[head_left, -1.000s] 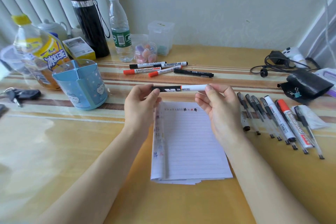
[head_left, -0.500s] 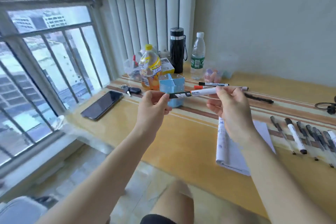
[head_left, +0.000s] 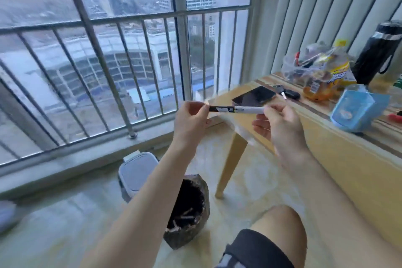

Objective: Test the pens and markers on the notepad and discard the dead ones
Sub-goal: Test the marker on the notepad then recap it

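A dark bin (head_left: 189,211) is sitting on the floor off the worktop's (head_left: 339,148) left corner, holding discarded pens. Above it, the left hand (head_left: 191,118) and right hand (head_left: 280,119) are pinching a marker (head_left: 237,109) level, fingers pressed on its ends.

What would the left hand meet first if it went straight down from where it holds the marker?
Probably the dark bag-lined bin on the floor, roughly beneath the left hand gripping the black-and-white marker; depth is uncertain.

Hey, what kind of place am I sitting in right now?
Probably a high-rise apartment room: a barred window overlooks buildings far below, vertical blinds hang beside it, and a wooden table holds personal items.
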